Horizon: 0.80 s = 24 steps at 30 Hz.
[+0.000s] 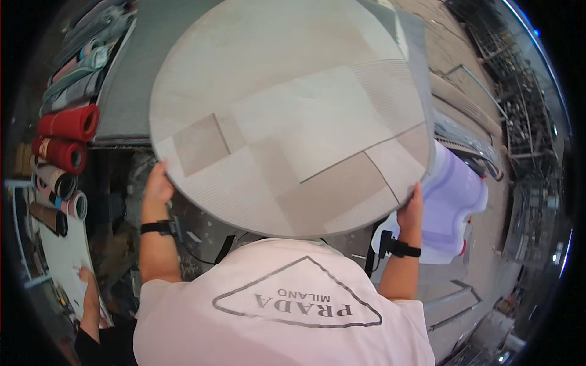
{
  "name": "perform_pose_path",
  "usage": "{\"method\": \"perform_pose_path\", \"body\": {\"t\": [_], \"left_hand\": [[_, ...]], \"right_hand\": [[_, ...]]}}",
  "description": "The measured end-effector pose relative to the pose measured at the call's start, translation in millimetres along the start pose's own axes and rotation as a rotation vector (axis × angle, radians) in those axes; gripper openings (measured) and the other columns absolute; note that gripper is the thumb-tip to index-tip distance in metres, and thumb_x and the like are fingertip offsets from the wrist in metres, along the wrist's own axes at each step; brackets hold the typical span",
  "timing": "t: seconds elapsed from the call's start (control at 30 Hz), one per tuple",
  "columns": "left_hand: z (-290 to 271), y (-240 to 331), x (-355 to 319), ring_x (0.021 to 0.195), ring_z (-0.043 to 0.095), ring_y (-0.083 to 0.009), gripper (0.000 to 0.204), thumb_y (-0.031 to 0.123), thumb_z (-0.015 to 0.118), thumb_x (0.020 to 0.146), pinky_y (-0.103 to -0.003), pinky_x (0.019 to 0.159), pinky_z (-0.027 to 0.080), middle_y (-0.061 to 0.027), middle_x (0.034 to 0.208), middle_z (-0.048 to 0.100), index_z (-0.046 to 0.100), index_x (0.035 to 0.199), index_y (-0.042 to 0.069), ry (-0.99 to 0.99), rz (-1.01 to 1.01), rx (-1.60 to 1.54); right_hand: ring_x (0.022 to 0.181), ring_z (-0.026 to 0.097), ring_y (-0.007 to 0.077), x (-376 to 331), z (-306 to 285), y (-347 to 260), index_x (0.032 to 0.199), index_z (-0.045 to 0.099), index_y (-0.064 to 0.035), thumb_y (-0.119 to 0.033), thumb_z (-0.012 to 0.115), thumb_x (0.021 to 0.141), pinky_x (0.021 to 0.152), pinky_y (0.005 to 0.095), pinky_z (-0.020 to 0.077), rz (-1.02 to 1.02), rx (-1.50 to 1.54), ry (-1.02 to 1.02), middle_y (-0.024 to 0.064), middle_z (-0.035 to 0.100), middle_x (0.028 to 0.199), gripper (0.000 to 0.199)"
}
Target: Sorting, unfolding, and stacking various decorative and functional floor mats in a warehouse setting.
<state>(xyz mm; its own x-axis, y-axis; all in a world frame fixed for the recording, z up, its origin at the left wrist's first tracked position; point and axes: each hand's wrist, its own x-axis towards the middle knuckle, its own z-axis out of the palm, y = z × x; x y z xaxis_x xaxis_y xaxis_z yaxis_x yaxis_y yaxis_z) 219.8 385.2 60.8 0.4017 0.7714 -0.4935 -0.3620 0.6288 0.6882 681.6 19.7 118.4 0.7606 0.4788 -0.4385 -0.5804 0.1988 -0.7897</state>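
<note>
A large round mat [287, 122] in pale grey and beige, patterned with overlapping rectangles and fine stripes, spreads in front of me. Its near rim is close to my chest. My left hand [159, 183] grips the rim at the lower left, and my right hand [412, 209] grips it at the lower right. Most of the fingers on both hands are hidden beneath the mat. Each wrist has a black strap with a small device on it.
A grey work surface [119, 116] lies beneath and beyond the mat. Rolled red mats [68, 123] and other rolls line the left. At right are a wavy purple mat [455, 198] and long rolls [467, 105]. Another person's hand [85, 274] rests on a white board at lower left.
</note>
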Motion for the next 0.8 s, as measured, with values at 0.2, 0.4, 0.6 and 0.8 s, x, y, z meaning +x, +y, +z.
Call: {"method": "perform_pose_path", "body": {"t": [0.2, 0.4, 0.6, 0.8], "left_hand": [[10, 44, 49, 0.099, 0.05, -0.0257, 0.033, 0.014, 0.049, 0.083, -0.038, 0.086, 0.041, -0.0129, 0.108, 0.051, 0.043, 0.111, -0.003, 0.222, 0.049, 0.189], [24, -5, 6, 0.083, 0.056, -0.0244, 0.026, 0.0, 0.049, 0.077, -0.037, 0.075, 0.046, -0.0127, 0.094, 0.055, 0.045, 0.103, -0.003, 0.308, 0.107, 0.51], [40, -89, -38, 0.095, 0.052, -0.0191, 0.029, 0.013, 0.046, 0.084, -0.035, 0.077, 0.043, -0.0058, 0.105, 0.053, 0.043, 0.113, 0.009, -0.085, -0.342, 0.245], [79, -35, 53, 0.095, 0.053, -0.0223, 0.03, 0.013, 0.047, 0.084, -0.036, 0.083, 0.042, -0.0111, 0.105, 0.054, 0.045, 0.111, 0.0, -0.099, 0.054, 0.227]], "right_hand": [[0.098, 0.048, 0.0209, -1, 7, -1, 0.12, 0.035, -0.0005, -0.016, 0.049, 0.083, 0.085, 0.0306, 0.0372, -0.199, -0.492, -0.007, 0.012, 0.05, 0.109, 0.043], [0.093, 0.048, 0.0177, 6, -15, -76, 0.115, 0.04, 0.0038, -0.015, 0.052, 0.078, 0.08, 0.0294, 0.0392, -0.313, -0.826, 0.054, 0.0106, 0.05, 0.106, 0.043], [0.095, 0.05, 0.0223, -1, -84, -187, 0.116, 0.041, 0.0036, -0.01, 0.048, 0.074, 0.084, 0.0298, 0.0376, -0.513, -0.895, 0.24, 0.0139, 0.051, 0.108, 0.044], [0.099, 0.05, 0.0257, 6, -95, -174, 0.116, 0.042, 0.0038, -0.005, 0.044, 0.073, 0.086, 0.032, 0.0362, -0.502, -1.395, 0.334, 0.0174, 0.052, 0.108, 0.044]]}}
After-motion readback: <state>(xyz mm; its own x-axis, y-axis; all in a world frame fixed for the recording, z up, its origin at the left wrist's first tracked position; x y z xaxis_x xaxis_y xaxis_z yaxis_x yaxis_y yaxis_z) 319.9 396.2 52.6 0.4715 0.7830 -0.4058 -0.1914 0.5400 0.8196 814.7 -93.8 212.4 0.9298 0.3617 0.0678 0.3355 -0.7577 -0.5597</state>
